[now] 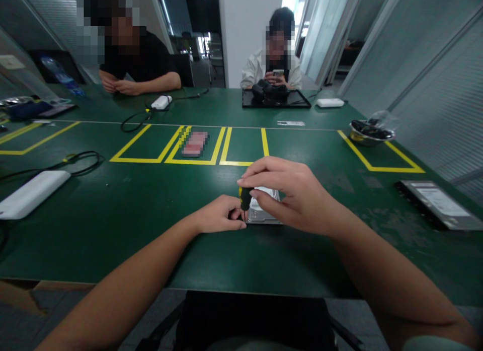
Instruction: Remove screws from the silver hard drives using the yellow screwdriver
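Observation:
A silver hard drive (264,217) lies on the green table (124,245) in front of me, partly covered by my right hand. My right hand (292,195) grips the handle of a black and yellow screwdriver (245,199) from above, and the tool stands upright with its tip at the drive's near left corner. Close against the drive's left side is my left hand (219,215), its fingers curled and its thumb beside the screwdriver tip. Whether those fingers hold the drive's edge or something small cannot be made out.
Another drive (439,205) lies at the right. A bowl of dark items (372,132) stands behind it. Yellow tape outlines, a reddish blurred object (195,143), a white power bank (33,192) and cables lie around. Two people sit across, one behind a black tray (277,107).

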Demonstrator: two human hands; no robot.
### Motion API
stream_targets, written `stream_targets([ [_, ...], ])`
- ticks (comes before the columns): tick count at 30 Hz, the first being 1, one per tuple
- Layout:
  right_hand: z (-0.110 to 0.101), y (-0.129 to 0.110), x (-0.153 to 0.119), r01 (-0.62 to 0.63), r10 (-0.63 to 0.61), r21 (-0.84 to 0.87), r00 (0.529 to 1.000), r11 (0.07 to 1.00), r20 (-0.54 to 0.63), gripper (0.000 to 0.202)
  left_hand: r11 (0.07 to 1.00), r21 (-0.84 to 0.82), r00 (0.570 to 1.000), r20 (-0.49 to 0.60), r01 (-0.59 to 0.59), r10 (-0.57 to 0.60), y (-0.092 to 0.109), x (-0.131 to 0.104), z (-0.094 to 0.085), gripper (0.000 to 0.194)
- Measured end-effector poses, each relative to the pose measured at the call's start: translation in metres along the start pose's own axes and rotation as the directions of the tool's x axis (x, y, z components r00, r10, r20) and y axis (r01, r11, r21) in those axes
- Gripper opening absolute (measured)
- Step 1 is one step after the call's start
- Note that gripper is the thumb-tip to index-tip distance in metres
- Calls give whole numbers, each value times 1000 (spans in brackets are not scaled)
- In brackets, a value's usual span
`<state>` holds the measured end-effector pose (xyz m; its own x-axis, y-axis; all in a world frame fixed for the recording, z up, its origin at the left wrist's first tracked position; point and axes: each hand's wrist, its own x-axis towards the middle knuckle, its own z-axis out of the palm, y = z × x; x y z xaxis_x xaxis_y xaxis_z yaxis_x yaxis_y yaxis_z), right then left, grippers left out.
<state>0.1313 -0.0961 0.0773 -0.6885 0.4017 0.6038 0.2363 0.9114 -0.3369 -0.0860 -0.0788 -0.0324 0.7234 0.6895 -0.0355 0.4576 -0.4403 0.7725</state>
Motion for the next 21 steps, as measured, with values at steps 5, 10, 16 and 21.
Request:
stream_targets([
  [5,0,-2,0,-21,22,-62,1000,998,21,25,1000,-6,1000,11,2,-2,-3,0,1,13],
  [10,1,-2,0,-6,6,-35,1000,999,15,25,1000,-3,1000,11,-18,18,-3,0,2,13],
  [16,2,-1,-1,40,-41,44,999,998,21,26,1000,-5,1000,3,-12,12,-3,-1,2,14],
  [21,5,1,0,2,-2,-4,1000,1000,10,14,1000,13,1000,6,9,-10,0,0,0,14],
])
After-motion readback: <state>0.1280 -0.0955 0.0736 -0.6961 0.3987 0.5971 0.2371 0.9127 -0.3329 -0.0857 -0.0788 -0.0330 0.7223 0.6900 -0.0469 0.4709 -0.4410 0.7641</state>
